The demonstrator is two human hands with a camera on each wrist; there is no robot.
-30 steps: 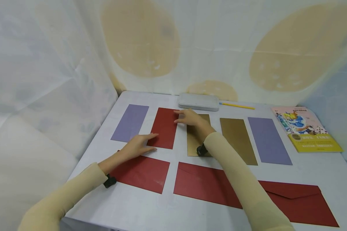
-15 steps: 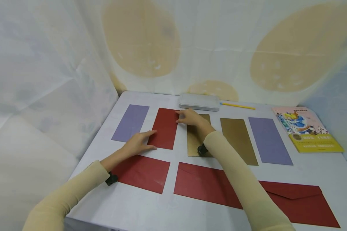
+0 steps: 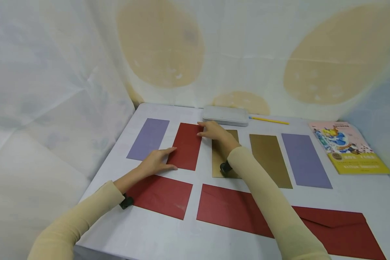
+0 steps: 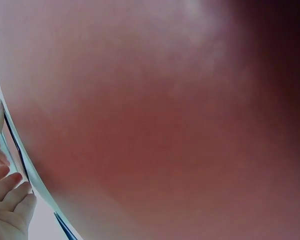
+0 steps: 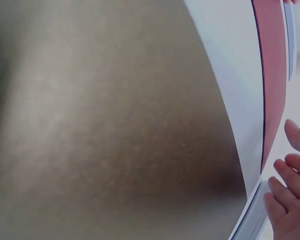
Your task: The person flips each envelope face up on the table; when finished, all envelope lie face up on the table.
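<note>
In the head view, a red rectangular envelope (image 3: 186, 148) lies flat in the back row, between my two hands. My left hand (image 3: 153, 162) is at its lower left, fingers extended, with a fingertip over the left edge and the thumb by the near edge. At the upper right corner, my right hand (image 3: 213, 132) has its fingers stretched toward the right edge; whether they press on it I cannot tell. Under my right wrist lies a gold envelope (image 3: 217, 164), partly covered. Beneath my left wrist is another red envelope (image 3: 169, 195). Both wrist views show loosely bent fingers holding nothing.
A purple envelope (image 3: 149, 137) lies at left. A second gold one (image 3: 269, 155) and a purple one (image 3: 305, 159) lie at right. Two red envelopes, one left (image 3: 227, 206), one right (image 3: 341, 231), lie in front. Behind are a grey flat case (image 3: 225, 115), pencil (image 3: 269, 120) and book (image 3: 349, 146).
My left hand has drawn slightly left along the red envelope's edge, its fingertips less far over it. The right hand stays nearly still. The envelopes keep their layout.
</note>
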